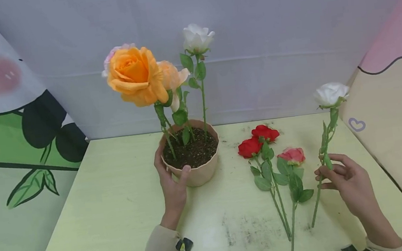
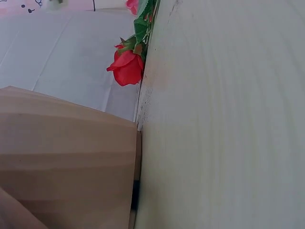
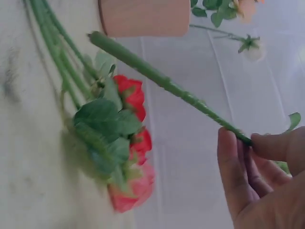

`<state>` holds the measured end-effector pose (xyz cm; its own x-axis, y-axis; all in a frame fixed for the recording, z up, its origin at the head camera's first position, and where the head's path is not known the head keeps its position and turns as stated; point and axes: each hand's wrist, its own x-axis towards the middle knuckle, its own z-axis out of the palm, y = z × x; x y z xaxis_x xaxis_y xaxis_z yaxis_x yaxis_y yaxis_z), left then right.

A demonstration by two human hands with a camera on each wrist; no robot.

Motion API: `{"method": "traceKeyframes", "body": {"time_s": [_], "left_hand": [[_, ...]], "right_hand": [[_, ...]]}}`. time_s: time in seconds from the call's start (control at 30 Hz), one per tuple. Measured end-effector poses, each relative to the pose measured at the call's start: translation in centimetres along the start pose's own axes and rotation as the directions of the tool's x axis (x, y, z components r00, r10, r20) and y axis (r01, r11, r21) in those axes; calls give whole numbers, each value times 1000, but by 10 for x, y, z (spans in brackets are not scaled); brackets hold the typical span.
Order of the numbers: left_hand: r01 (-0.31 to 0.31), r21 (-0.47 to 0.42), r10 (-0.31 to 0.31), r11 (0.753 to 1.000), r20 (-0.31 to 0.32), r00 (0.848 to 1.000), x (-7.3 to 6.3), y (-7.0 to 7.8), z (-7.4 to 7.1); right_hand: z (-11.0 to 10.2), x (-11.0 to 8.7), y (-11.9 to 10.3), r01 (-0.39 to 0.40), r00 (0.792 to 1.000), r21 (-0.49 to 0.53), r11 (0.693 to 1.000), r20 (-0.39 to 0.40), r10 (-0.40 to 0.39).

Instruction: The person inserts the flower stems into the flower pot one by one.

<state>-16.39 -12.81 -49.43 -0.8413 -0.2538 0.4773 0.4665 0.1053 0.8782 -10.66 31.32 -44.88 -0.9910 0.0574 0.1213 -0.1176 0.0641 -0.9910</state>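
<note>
My left hand (image 1: pixel 174 188) holds the near left side of a beige flower pot (image 1: pixel 201 175), thumb at the rim, fingers round the outside wall. Dark soil (image 1: pixel 193 153) fills the pot. An orange rose (image 1: pixel 135 76), a peach rose (image 1: pixel 171 77), a partly hidden pinkish one and a white rose (image 1: pixel 196 40) stand in it. At the right, my right hand (image 1: pixel 352 182) pinches the green stem (image 3: pixel 167 85) of another white rose (image 1: pixel 331 95) between thumb and fingers. That rose is raised, bloom up, its bare stem end pointing down towards the table.
Two red roses (image 1: pixel 250 147) and a pink rose (image 1: pixel 292 155) lie on the pale table (image 1: pixel 124 233) between the pot and my right hand. Dark soil crumbs (image 1: pixel 248 234) smudge the tabletop. A light cloth (image 1: pixel 270 51) hangs behind, with printed cartoon panels at both sides.
</note>
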Motion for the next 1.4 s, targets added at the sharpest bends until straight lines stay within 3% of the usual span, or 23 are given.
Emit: {"method": "traceKeyframes", "body": {"time_s": [0.2,0.5,0.6,0.73,0.9,1.13,1.4], "left_hand": [[0,-5,0,1000,-8,1000,1,-1,0],[15,-10,-15,1000,0,1000,0,0,0],[21,-7,-21,1000,0,1000,0,0,-1],[22,-5,-22,1000,-3,1000,-1,0,-2],[26,-6,-26,1000,-7,1000,0,1,0],[18,-8,-18,1000,-11,1000,0,2,0],[20,9,-19,1000,-20,1000,-1,0,-1]], "right_hand": [[31,11,-31,183,983,47,982,-2,-183],[94,31,-73,274,958,126,954,49,-281],[117,42,-82,335,934,188,923,63,-352],[148,57,-92,431,884,270,861,64,-463],[188,71,-104,514,831,308,801,55,-554],[237,88,-106,617,767,227,753,37,-640],[282,104,-86,675,735,67,734,25,-678]]}}
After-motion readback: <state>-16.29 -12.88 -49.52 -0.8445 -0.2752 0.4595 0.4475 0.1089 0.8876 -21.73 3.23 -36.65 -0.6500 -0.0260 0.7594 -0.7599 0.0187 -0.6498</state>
